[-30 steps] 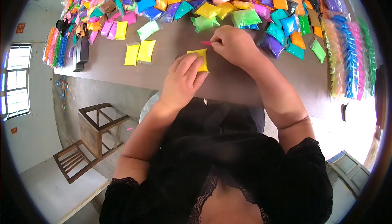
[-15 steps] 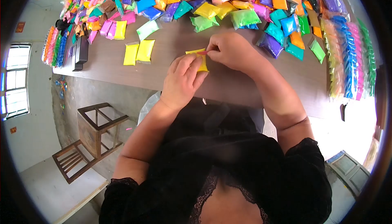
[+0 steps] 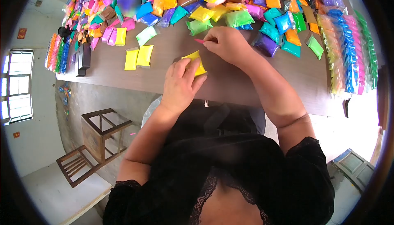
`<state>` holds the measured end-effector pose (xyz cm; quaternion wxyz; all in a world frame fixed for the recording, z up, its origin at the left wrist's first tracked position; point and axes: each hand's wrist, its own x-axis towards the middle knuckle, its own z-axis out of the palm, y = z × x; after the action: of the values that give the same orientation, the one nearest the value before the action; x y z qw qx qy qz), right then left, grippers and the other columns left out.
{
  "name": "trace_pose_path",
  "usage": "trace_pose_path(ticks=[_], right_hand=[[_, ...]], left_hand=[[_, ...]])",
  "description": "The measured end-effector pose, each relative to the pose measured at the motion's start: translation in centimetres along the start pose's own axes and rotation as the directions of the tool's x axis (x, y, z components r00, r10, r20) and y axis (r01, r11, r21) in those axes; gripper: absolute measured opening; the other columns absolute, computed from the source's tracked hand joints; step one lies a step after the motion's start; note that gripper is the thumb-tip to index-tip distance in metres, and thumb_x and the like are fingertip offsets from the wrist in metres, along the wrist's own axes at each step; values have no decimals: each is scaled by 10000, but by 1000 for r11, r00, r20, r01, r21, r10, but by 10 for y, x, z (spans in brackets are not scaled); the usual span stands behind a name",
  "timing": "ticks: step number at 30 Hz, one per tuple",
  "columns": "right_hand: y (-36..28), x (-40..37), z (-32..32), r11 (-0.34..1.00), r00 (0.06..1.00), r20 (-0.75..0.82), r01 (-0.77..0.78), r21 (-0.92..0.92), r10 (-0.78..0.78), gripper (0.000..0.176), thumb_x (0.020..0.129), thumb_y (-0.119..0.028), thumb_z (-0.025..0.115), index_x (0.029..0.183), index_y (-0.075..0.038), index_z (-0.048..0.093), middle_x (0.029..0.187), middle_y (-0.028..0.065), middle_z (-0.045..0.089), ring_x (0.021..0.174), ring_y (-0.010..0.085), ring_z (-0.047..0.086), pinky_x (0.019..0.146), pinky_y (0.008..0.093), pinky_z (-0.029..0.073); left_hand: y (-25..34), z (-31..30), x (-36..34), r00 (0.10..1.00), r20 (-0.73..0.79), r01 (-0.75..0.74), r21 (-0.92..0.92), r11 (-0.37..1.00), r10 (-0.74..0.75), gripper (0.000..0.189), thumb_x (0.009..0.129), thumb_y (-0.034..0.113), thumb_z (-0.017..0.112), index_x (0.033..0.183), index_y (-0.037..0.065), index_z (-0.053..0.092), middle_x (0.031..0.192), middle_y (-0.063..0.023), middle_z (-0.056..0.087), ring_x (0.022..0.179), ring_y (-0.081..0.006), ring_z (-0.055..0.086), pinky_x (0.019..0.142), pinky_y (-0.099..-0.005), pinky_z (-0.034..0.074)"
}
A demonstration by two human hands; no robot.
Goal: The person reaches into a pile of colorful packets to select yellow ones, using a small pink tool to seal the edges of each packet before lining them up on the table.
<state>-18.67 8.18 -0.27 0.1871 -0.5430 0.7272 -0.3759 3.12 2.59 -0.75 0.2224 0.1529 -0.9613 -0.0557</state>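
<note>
My left hand (image 3: 178, 81) rests on the table with its fingers and thumb around a small yellow packet (image 3: 199, 64) in clear plastic. Part of that packet is hidden under the fingers. Up and to the right, my right hand (image 3: 226, 45) is closed in a pinch on a thin pink pointed piece (image 3: 198, 41), whose kind I cannot make out. The pink tip stands apart from the packet. Left of my hands, two more yellow packets lie side by side, a nearer-edge one (image 3: 131, 59) and a slightly overlapping one (image 3: 145, 56).
A large heap of coloured packets (image 3: 201, 13) covers the far side of the brown table (image 3: 164, 40). Strips of packets (image 3: 349, 54) stand at the right and more (image 3: 57, 52) at the left, beside a black box (image 3: 83, 60). A wooden chair (image 3: 93, 143) lies tipped on the floor.
My right hand has moved up and slightly left, taking the pink piece off the yellow packet. The packet is tilted a little more under my left hand.
</note>
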Motion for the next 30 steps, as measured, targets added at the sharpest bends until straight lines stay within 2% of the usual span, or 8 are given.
trace_pose_path(ticks=[2,6,12,15,17,20,26,30], right_hand=[[2,1,2,992,1000,-14,10,123,-8,172,839,-161,707,942,-25,722,852,145,699,763,268,679,704,364,527],[4,1,2,990,998,-49,43,138,-37,186,853,-167,711,971,-24,725,854,141,700,766,255,679,703,356,526],[7,3,5,975,997,-82,31,221,-13,183,821,-191,702,897,-25,723,825,162,705,742,321,687,694,404,538],[7,2,3,977,997,-72,36,208,-21,181,824,-191,703,900,-28,724,831,158,709,744,318,687,694,399,539],[6,2,3,979,997,-66,39,200,-26,182,827,-193,705,903,-28,724,836,152,712,744,309,688,691,393,538],[9,4,3,970,998,-60,35,239,-21,184,832,-195,707,908,-28,726,839,149,714,744,297,689,690,389,537],[3,3,-1,972,1000,7,-29,234,28,175,862,-154,723,953,-6,718,866,105,711,776,190,662,722,322,521],[-5,-1,0,967,1000,5,6,253,-8,160,862,-150,723,941,-12,719,829,103,696,759,199,651,709,330,517]], left_hand=[[0,-5,-2,989,22,149,-223,963,-148,625,772,213,820,1320,40,572,1332,-149,502,1143,-365,552,973,-439,469],[-10,-16,0,990,-37,110,-368,923,-132,665,791,196,804,1372,25,530,1476,-171,449,1318,-393,468,1095,-446,401],[-24,-28,15,953,270,-58,-287,956,139,580,803,166,789,1334,63,580,1460,-174,485,1339,-355,471,1107,-444,401],[-25,-28,18,970,231,-9,-300,954,82,531,804,212,799,1283,72,618,1320,-163,583,1209,-354,563,1011,-435,472],[-18,-28,20,940,272,231,-67,971,-205,508,798,248,809,1240,67,638,1175,-148,627,1051,-349,617,893,-427,511],[-1,-31,23,903,256,356,7,934,-346,494,782,261,822,1211,77,660,1092,-149,632,962,-353,626,822,-417,517],[-13,-19,19,998,-40,-53,-27,998,52,401,816,200,775,1159,33,653,1110,-116,593,1010,-329,601,880,-430,505],[-12,0,9,999,-36,-41,-68,997,38,401,820,146,760,1183,21,647,1166,-126,606,1074,-339,593,931,-429,484]])
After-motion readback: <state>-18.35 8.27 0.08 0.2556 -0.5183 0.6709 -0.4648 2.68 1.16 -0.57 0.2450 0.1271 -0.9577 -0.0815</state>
